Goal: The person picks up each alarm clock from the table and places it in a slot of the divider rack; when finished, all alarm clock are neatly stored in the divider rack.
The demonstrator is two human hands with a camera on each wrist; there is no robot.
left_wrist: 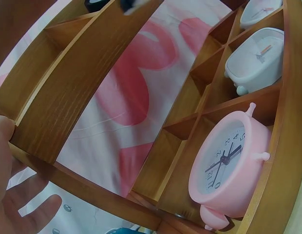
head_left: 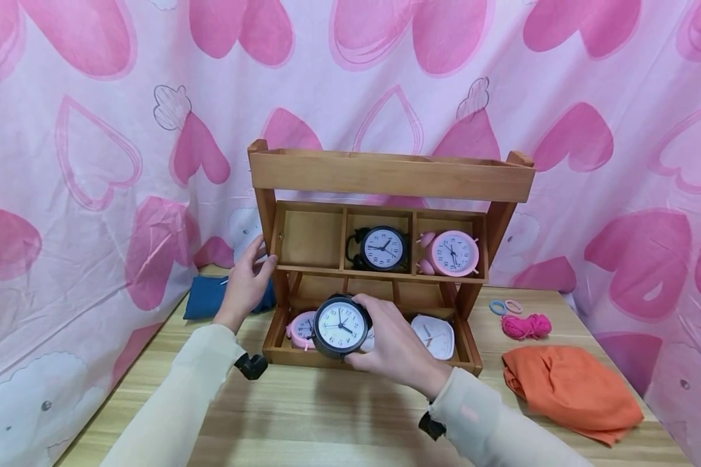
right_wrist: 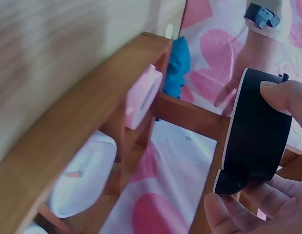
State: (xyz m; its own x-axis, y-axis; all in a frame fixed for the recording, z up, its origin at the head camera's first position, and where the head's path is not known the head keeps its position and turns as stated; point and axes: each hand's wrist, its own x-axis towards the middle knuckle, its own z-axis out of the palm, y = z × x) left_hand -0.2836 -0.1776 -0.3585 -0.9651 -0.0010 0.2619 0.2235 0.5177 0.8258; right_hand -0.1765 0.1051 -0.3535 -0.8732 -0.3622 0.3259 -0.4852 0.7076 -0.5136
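- The black clock [head_left: 341, 325] is held by the right hand [head_left: 394, 347], just in front of the low tray of the rack [head_left: 388, 175]. Fingers are curled over its top and the thumb sits under it, so it is pinched round the rim.
- A firm hold on the rim should be kept, and the face should be kept turned out, so the clock is not dropped on the bench [head_left: 327, 415].
- In the low tray a pink clock [head_left: 301, 328] and a white clock [head_left: 433, 336] are lying. They should not be bumped.
- The left hand [head_left: 246, 285] is spread, with its fingers laid flat on the rack's left post. The rack is best kept steady this way.
- Higher up, the left box is bare wood. A second black clock [head_left: 382, 248] and a second pink clock [head_left: 453, 253] are standing in the other two boxes.
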